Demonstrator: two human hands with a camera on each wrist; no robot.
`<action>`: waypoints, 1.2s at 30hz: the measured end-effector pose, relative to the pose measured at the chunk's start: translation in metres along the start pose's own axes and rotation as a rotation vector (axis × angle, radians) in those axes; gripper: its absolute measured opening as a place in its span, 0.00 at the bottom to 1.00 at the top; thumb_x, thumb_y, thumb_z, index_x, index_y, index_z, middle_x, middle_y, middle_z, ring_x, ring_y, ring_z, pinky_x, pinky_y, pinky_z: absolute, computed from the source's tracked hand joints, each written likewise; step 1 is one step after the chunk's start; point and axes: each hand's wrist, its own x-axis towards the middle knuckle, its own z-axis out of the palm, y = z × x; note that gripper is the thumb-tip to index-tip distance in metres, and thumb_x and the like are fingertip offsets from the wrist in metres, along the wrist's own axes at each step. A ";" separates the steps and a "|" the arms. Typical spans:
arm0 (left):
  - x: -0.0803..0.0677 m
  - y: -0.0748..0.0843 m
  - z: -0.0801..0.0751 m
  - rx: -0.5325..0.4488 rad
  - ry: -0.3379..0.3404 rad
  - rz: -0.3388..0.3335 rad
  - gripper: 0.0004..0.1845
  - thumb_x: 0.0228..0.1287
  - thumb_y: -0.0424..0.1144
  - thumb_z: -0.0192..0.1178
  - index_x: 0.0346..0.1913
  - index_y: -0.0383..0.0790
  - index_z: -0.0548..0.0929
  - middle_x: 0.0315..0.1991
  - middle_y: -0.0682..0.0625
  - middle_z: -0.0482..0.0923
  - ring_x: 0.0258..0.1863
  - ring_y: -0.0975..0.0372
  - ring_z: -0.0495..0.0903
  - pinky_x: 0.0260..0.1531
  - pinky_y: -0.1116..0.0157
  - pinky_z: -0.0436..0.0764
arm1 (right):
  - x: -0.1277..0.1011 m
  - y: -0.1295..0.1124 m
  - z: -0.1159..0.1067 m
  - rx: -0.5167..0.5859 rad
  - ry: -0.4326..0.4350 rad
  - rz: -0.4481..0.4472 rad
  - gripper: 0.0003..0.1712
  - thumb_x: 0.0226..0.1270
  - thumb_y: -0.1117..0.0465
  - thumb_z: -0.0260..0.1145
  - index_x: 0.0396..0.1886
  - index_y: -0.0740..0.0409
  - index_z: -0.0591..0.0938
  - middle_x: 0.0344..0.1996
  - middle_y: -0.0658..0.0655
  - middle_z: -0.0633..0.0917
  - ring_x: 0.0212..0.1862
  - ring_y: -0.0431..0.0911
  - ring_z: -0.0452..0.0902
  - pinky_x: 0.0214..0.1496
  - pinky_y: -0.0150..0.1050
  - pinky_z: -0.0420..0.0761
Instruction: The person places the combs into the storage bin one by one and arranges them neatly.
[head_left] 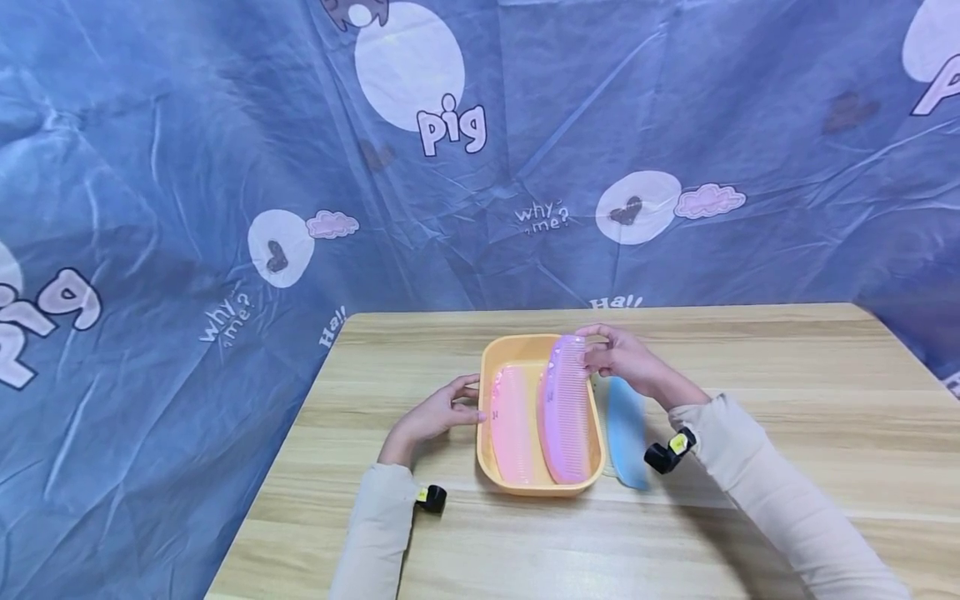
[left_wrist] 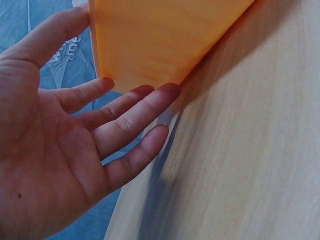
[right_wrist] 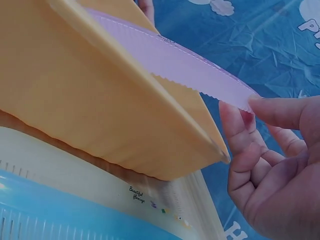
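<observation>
A purple comb [head_left: 567,408] stands tilted in the right part of a yellow-orange plastic tray [head_left: 536,490], its upper end above the far rim. My right hand [head_left: 621,360] pinches that end between thumb and fingers, plain in the right wrist view. Beside it in the tray lies a pink comb [head_left: 512,425]. My left hand [head_left: 442,410] is at the tray's left side, fingertips touching the outer wall and thumb at the rim; the left wrist view shows its fingers [left_wrist: 135,120] loosely extended, palm in sight.
On the wooden table [head_left: 420,550], right of the tray, lies a blue comb [head_left: 627,433]. A clear whitish comb [right_wrist: 145,192] with small printed lettering lies between it and the tray. A blue printed cloth [head_left: 465,275] hangs behind the table.
</observation>
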 end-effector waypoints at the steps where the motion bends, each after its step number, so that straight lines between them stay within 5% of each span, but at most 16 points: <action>1: 0.000 0.000 0.000 0.003 0.000 0.001 0.40 0.64 0.40 0.63 0.75 0.41 0.54 0.67 0.35 0.64 0.59 0.46 0.76 0.65 0.50 0.70 | 0.000 0.000 0.001 -0.007 -0.005 -0.001 0.29 0.64 0.71 0.57 0.64 0.70 0.63 0.25 0.44 0.84 0.28 0.37 0.81 0.29 0.29 0.70; 28: 0.000 0.000 0.000 -0.007 0.002 -0.004 0.40 0.64 0.39 0.63 0.75 0.41 0.55 0.67 0.36 0.66 0.58 0.48 0.77 0.64 0.51 0.70 | 0.010 -0.007 0.011 -0.238 0.036 0.010 0.25 0.63 0.71 0.59 0.60 0.72 0.70 0.30 0.55 0.83 0.27 0.39 0.79 0.26 0.31 0.71; 36: 0.000 -0.001 -0.002 0.002 0.006 0.003 0.40 0.64 0.38 0.63 0.74 0.40 0.55 0.65 0.35 0.68 0.58 0.47 0.76 0.63 0.51 0.71 | 0.012 -0.005 0.012 -0.281 0.041 -0.073 0.23 0.62 0.73 0.59 0.57 0.76 0.71 0.35 0.63 0.81 0.34 0.40 0.75 0.38 0.29 0.76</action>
